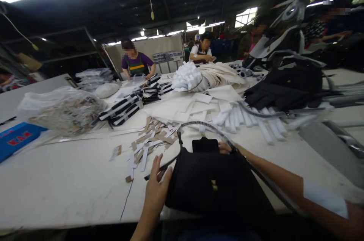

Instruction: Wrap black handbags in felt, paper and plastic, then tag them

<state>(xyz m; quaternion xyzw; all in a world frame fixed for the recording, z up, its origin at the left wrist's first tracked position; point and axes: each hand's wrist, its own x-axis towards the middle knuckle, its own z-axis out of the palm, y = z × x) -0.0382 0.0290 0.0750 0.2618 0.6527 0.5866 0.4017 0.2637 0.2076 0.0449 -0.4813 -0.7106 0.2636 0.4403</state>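
Observation:
A black handbag [210, 180] with a small gold clasp stands at the table's front edge, its strap looped up above it. A black tab rises behind its top edge. Beside the bag's left side is my left hand [157, 180], fingers apart, the fingertips near the bag's edge. My right hand [224, 147] reaches behind the bag's top right, next to the black tab; most of its fingers are hidden by the bag. Brown and white paper strips [152, 140] lie scattered just beyond the bag.
White foam rolls [264, 129] and black bags [287, 85] lie at the right. Black-and-white strips [125, 108], a plastic bag of scraps [68, 110] and a blue packet [19, 138] are at the left. Across the table stand people [136, 63].

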